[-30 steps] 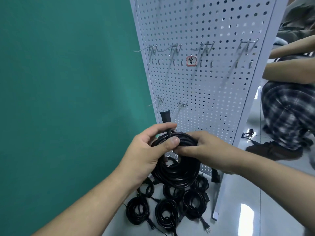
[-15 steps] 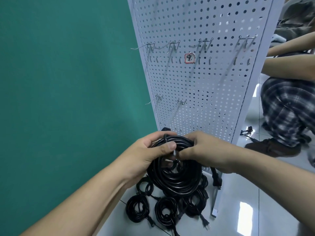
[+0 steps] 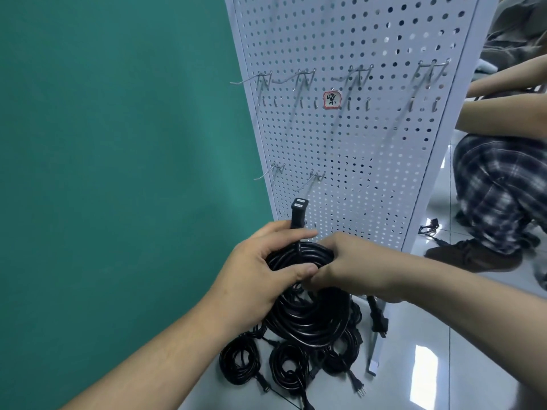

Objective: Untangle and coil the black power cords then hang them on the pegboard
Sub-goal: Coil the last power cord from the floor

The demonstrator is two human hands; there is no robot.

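Low in front of the white pegboard (image 3: pixel 370 143), both hands hold one coiled black power cord (image 3: pixel 310 318) in the air, its loops hanging down below the grip. The left hand (image 3: pixel 257 279) grips the top of the coil, with its fingers curled over the back and its thumb laid across the front strands. The right hand (image 3: pixel 355 267) meets it from the other side, fingers curled in around the same upper part of the coil and touching the left thumb. From between the hands the cord's block-shaped connector (image 3: pixel 299 213) sticks straight up, just below the lower hooks (image 3: pixel 313 180). A plug end (image 3: pixel 379 321) dangles under the right wrist, beside the pegboard's foot. Higher on the pegboard a row of bare metal hooks (image 3: pixel 302 79) juts out, with a small red-bordered label (image 3: pixel 332 99) set among them. On the glossy floor (image 3: pixel 444 365) beneath the held coil lie more wound black cords (image 3: pixel 239 362), packed close together, plugs pointing outward. A green wall (image 3: pixel 118 143) fills the left side. To the right of the pegboard another person in plaid trousers (image 3: pixel 497 190) squats, forearms resting over the knees.
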